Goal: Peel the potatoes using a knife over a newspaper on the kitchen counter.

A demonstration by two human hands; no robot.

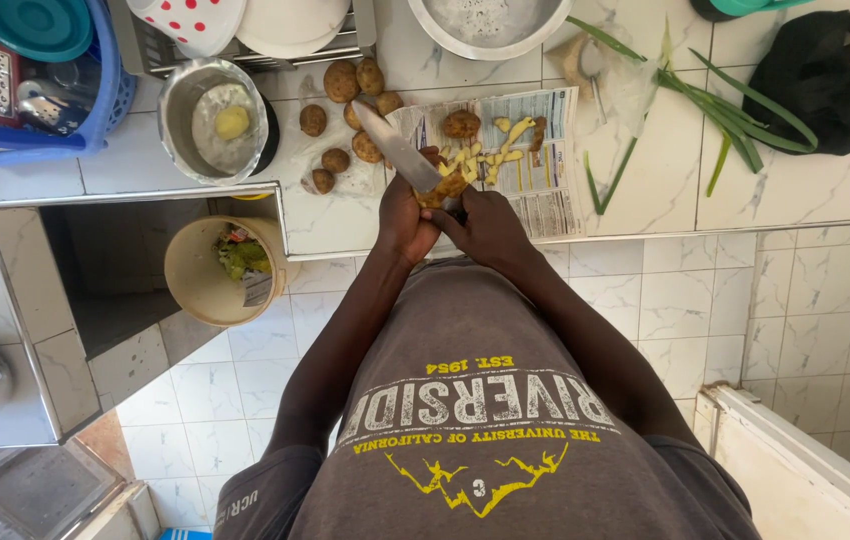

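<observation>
At the counter's (pixel 645 160) front edge, our left hand (pixel 400 215) closed fully on the knife (pixel 400 150); our right hand (pixel 485 225) gripped a half-peeled potato (pixel 442 187). Peels (pixel 495 150) lay on newspaper (pixel 545 170); one peeled potato sat in the pot (pixel 213 120); about ten unpeeled potatoes (pixel 345 110) remained.

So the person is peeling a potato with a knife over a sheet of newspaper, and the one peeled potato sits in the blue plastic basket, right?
Not quite. The head view shows the peeled potato in the round metal bowl of water beside the blue plastic basket, not in the basket. The rest holds: a knife peels a potato over the newspaper.
</observation>
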